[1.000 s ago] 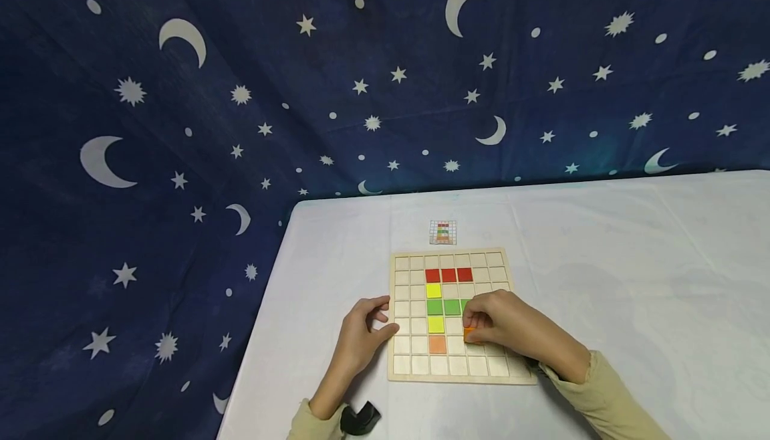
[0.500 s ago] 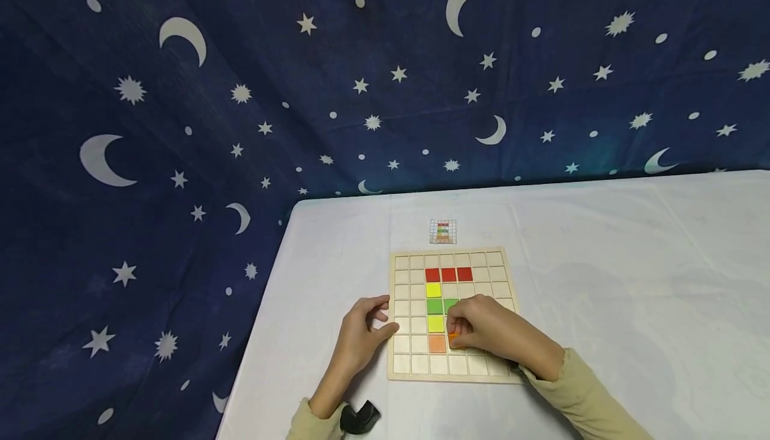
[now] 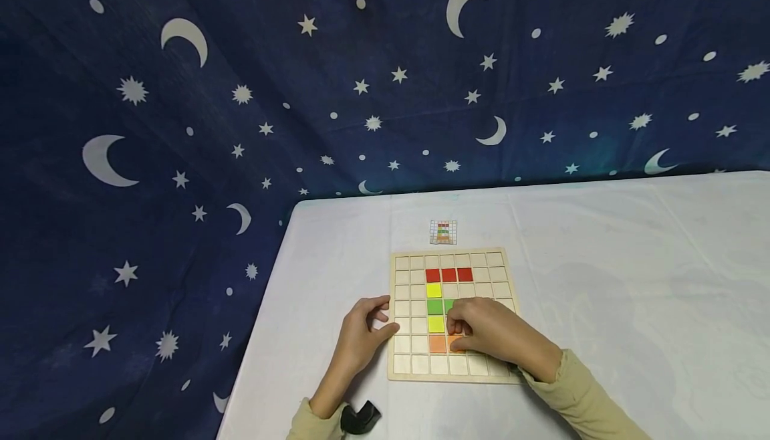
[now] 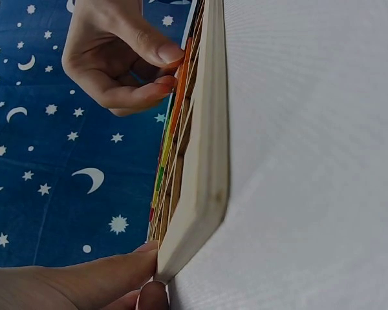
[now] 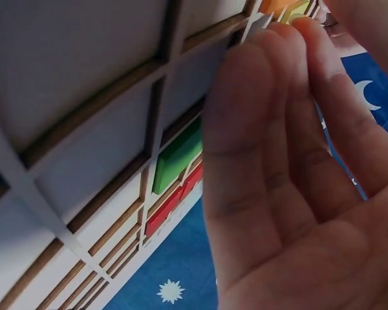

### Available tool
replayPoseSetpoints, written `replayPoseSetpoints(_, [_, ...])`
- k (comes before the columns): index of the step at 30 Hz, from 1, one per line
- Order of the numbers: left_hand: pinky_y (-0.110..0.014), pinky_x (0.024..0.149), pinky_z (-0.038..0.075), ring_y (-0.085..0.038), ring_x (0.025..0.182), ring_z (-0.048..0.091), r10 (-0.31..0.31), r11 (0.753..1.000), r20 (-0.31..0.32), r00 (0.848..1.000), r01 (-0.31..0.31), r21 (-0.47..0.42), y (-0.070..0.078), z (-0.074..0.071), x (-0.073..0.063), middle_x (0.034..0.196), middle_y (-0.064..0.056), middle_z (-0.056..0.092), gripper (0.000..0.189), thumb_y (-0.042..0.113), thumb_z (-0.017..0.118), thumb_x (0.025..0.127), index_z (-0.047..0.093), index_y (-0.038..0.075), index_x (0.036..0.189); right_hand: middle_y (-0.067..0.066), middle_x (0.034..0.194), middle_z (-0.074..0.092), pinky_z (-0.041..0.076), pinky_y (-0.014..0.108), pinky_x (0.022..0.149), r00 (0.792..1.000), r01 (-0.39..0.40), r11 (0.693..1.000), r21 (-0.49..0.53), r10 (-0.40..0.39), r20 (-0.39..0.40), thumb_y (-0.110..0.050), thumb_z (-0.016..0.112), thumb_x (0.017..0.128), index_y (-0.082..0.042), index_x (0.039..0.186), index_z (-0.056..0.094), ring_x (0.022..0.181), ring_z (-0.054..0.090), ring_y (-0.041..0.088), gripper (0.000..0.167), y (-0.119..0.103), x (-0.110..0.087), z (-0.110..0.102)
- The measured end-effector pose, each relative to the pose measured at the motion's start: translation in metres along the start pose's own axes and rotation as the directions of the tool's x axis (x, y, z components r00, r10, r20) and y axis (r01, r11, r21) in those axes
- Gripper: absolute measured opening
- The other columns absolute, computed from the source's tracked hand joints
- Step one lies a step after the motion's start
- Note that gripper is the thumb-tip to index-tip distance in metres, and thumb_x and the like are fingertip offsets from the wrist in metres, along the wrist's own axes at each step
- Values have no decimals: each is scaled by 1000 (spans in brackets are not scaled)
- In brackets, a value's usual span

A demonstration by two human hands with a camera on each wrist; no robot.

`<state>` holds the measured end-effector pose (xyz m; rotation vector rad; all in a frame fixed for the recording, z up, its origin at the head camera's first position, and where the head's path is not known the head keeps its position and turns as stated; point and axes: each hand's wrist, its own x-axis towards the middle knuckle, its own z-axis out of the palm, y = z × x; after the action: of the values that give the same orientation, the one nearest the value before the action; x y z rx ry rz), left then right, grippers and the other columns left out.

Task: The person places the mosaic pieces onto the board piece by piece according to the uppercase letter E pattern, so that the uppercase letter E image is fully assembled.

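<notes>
A wooden grid board (image 3: 421, 368) lies on the table, with red tiles (image 3: 448, 275), yellow tiles (image 3: 434, 290), green tiles (image 3: 435, 307) and an orange tile (image 3: 437, 344) set in its cells. Just right of that one, a second orange tile (image 3: 456, 345) lies flat in its cell. My right hand (image 3: 502, 333) is over it, thumb touching its surface and fingertips bent above the board; these hide part of the green row. My left hand (image 3: 359, 336) holds the board's left edge, the thumb over the rim and fingers along the side.
A small printed card (image 3: 443, 232) with a coloured grid pattern lies behind the board. Near my left wrist is a black curved object (image 3: 360, 418). White cloth (image 3: 631, 279) covers the table, and a dark blue star-and-moon curtain (image 3: 385, 79) hangs behind.
My right hand moved left across the board with the orange tile, which was tilted in its fingers and now lies flat beside the first orange one. The left hand stayed still.
</notes>
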<state>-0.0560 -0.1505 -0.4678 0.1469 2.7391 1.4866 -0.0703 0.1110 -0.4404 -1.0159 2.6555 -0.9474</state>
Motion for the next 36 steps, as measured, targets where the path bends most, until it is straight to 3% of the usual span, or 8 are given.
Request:
replayPoseSetpoints(16, [-18, 65, 45, -14, 84, 60, 0, 1000, 4, 1000, 0, -1, 0, 1, 0, 104, -7, 66, 46, 4, 81, 79, 66, 1, 122, -12, 81, 56, 41, 22, 64, 999, -21, 997, -70, 19, -28, -19, 85, 75, -17, 86, 68, 70, 44, 1, 20, 4, -18, -18])
replayPoseSetpoints(36, [-18, 65, 44, -15, 85, 60, 1, 1000, 2, 1000, -1, 6, -1, 0, -2, 105, -7, 66, 46, 6, 81, 79, 66, 1, 123, -17, 87, 53, 45, 26, 70, 987, -158, 978, -136, 159, 1, -28, 86, 73, -23, 89, 65, 78, 45, 1, 27, 24, -68, -46])
